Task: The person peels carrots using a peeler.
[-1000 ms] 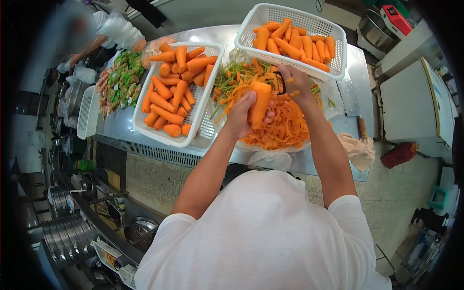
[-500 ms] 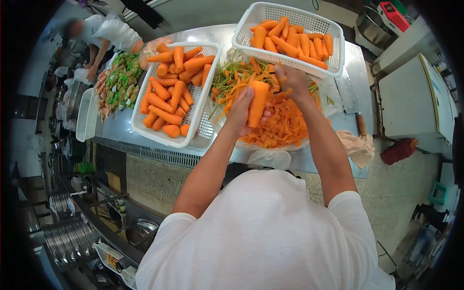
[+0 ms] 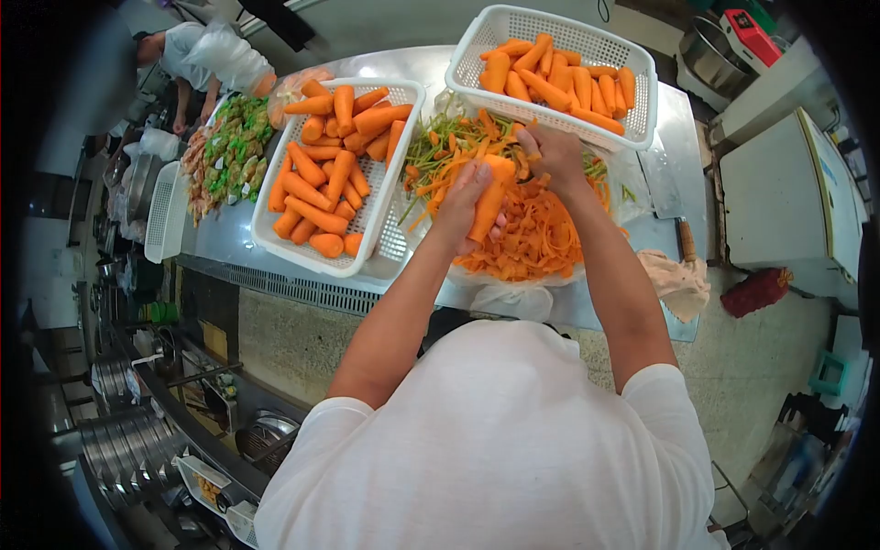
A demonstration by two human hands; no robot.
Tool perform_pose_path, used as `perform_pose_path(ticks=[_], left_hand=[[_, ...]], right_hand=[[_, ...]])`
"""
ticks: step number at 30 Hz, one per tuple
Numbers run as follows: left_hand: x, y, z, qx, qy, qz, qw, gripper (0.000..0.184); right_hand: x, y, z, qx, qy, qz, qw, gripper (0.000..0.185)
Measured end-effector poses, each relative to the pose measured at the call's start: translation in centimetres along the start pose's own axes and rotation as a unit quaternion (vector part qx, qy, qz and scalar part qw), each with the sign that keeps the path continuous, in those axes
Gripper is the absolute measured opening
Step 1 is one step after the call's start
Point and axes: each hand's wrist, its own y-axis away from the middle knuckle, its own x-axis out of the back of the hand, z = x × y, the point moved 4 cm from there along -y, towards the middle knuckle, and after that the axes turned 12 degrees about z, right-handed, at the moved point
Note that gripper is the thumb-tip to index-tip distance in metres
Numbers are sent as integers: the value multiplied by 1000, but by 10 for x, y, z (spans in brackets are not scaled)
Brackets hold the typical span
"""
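Note:
My left hand (image 3: 461,203) is wrapped round the lower part of a thick carrot (image 3: 492,194), which tilts with its broad end up and away from me. My right hand (image 3: 557,158) is closed on a peeler (image 3: 525,165), mostly hidden by the fingers, right beside the carrot's upper end. Below both hands lies a heap of carrot peelings (image 3: 541,238) on a plastic sheet. Green stalk trimmings (image 3: 426,151) lie behind the left hand, mixed with carrot ends and peel.
One white basket of carrots (image 3: 367,247) stands at left, another basket (image 3: 550,115) at the back. A cleaver (image 3: 686,240) and a cloth (image 3: 676,282) lie at the table's right. Far left are green-wrapped items (image 3: 234,147), an empty-looking basket (image 3: 165,215) and another person (image 3: 188,55).
The carrot has tilted more, its upper end shifting right towards the right hand. My right hand has moved slightly down. At the far left, the other person has shifted a little.

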Motion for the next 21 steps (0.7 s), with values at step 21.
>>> perform_pose_path(ticks=[21], left_hand=[[15,3,-12,82,98,-9,992,48]], right_hand=[[6,2,-27,-58,-66,-23,996,45]])
